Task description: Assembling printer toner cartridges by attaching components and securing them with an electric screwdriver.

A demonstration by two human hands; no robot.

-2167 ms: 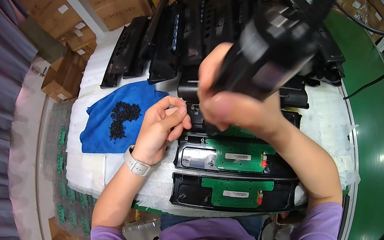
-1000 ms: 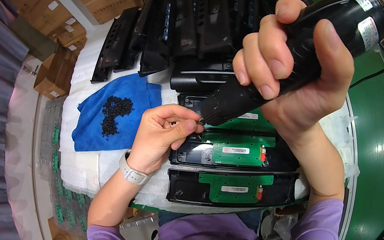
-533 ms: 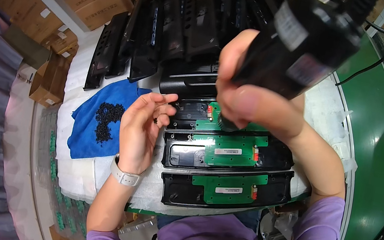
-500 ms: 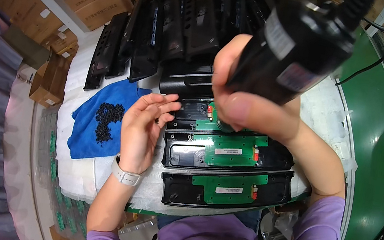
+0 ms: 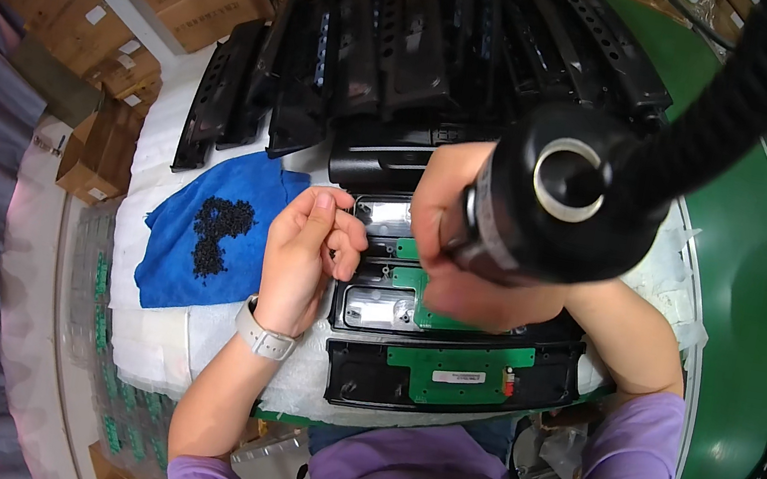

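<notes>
The right hand (image 5: 485, 297) is wrapped firmly around a thick black cylindrical power tool (image 5: 551, 207), fingers and thumb closed on its body. The tool's round rear end faces up, and a ribbed black cable sleeve (image 5: 731, 105) runs from it toward the far right. Its working tip is hidden beneath the hand, so what it touches cannot be told.

The left hand (image 5: 307, 242) is beside the left ends of the trays, its fingers loosely curled and the thumb close to the index finger; whether they pinch anything cannot be told. A pale watch (image 5: 266, 334) circles that wrist.

Three long black plastic trays (image 5: 361, 373) lie in a row from near to far, in front of the person. The nearest carries a flat green circuit board (image 5: 421, 380) with a white label (image 5: 459, 377) and a small red connector (image 5: 510, 383) at its right. The tool and right hand partly cover the two farther trays, where green board also shows.

To the left, a crumpled blue cloth (image 5: 164, 248) bears a heap of tiny black pieces (image 5: 207, 261). It lies on a white sheet covering (image 5: 204, 341). Many long black plastic housings (image 5: 403, 60) stand packed together at the far side.
</notes>
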